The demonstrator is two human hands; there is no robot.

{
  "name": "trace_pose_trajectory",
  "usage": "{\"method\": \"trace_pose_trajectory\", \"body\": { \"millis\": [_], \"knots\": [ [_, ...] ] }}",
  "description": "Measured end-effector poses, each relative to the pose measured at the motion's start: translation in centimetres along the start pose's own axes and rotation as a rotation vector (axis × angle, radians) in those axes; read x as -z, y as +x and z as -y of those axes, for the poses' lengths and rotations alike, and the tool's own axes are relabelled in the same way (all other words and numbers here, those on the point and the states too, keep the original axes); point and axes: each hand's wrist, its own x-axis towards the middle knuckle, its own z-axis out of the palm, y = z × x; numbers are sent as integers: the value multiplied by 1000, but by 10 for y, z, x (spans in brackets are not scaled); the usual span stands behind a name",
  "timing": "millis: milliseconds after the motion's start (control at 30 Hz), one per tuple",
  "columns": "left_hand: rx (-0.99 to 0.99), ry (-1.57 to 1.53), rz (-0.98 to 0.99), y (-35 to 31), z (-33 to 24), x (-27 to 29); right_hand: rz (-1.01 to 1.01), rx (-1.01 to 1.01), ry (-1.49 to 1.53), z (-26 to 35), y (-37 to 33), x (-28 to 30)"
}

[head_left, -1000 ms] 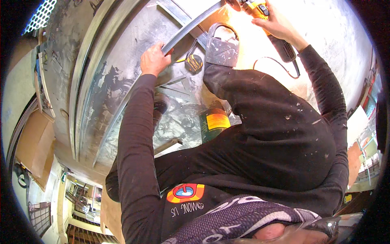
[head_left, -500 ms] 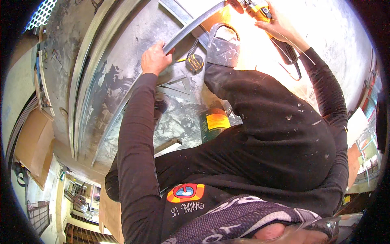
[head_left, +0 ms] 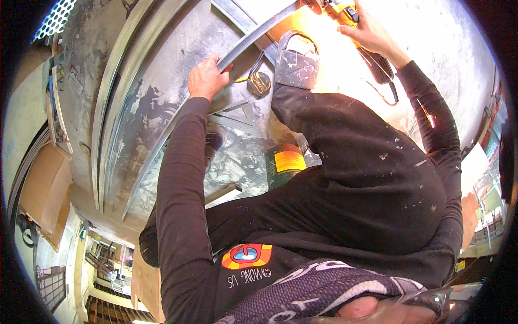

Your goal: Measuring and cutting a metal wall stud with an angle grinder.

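My left hand (head_left: 206, 80) is closed around a long, thin metal bar (head_left: 251, 40) that slants from lower left to the top of the view. At the bar's far end, my right hand (head_left: 376, 38) grips a yellow and black angle grinder (head_left: 345, 11). Bright orange sparks and glare surround the disc, so the exact contact is hard to see. Another metal piece (head_left: 237, 15) lies crosswise under the bar. Between the left hand and my sandalled foot (head_left: 297, 62) rests a black and yellow tape measure (head_left: 258, 84).
Long metal profiles (head_left: 116, 81) lie along the left side of the stained floor. A flat triangular square (head_left: 243, 116) lies below the tape measure. Near my legs are a dark green cylinder with a yellow label (head_left: 290, 161) and a short metal offcut (head_left: 224, 193).
The grinder and my right hand have shifted slightly up and to the left. Spark streaks now cross the grinder's handle and my right sleeve. My left hand stays put on the bar.
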Motion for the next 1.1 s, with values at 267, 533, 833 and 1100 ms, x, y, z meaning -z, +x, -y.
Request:
{"method": "trace_pose_trajectory", "body": {
  "millis": [267, 533, 833, 1100],
  "knots": [
    [1, -13, 2, 2, -5, 1, -27, -15, 18, 6, -4, 2],
    [-17, -21, 6, 1, -5, 4, 80, -133, -14, -1, 7, 2],
    [-7, 7, 6, 2, -4, 1, -48, 116, 35, -10, 4, -2],
    [-14, -21, 14, 2, -1, 1, -64, 14, -15, -8, 10, -4]
  ]
}}
